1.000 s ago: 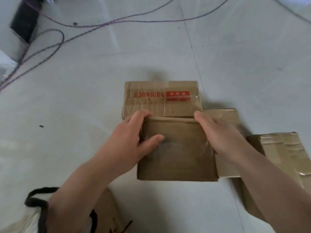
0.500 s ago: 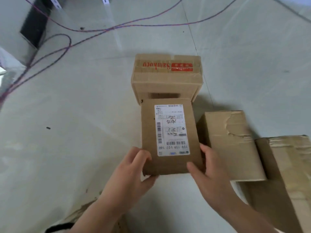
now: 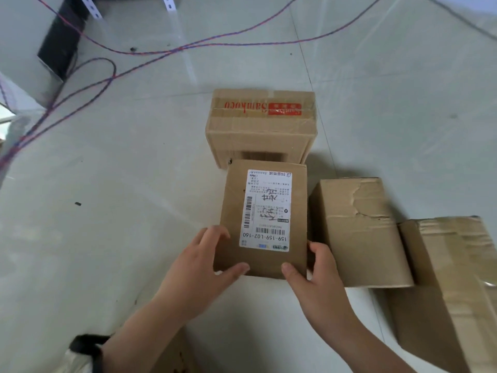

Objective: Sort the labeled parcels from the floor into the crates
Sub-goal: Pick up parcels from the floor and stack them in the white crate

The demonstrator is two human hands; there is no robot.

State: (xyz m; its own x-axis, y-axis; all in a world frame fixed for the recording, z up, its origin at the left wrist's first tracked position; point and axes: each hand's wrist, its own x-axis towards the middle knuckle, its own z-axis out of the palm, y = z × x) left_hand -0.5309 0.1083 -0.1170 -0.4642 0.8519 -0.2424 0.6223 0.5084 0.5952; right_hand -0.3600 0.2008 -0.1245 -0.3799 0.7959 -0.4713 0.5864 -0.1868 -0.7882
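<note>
A dark opening (image 3: 60, 39) is being shown in the wall at far left, and red-blue cables (image 3: 113, 76) are lying looped across the pale floor (image 3: 121, 238). At the bottom left edge a black strap (image 3: 86, 343) is being partly shown beside the left forearm.

The left hand (image 3: 199, 275) is being pressed against the near left corner of the parcel (image 3: 265, 222), thumb on top and fingers wrapped along the side. The parcel is being held flat, above the floor, its white label (image 3: 266, 210) facing up with the code 159-159-L02-160 readable upside down. Beyond it a taped box (image 3: 261, 125) with red print is standing on the floor, its near face being overlapped by the parcel's far edge.

The right hand (image 3: 317, 281) is being closed on the parcel's near right corner, thumb on top. Just beside the parcel to the right, a torn box (image 3: 360, 232) is lying on the floor, and a larger box (image 3: 451, 286) covered in shiny tape is lying against it at far right.
</note>
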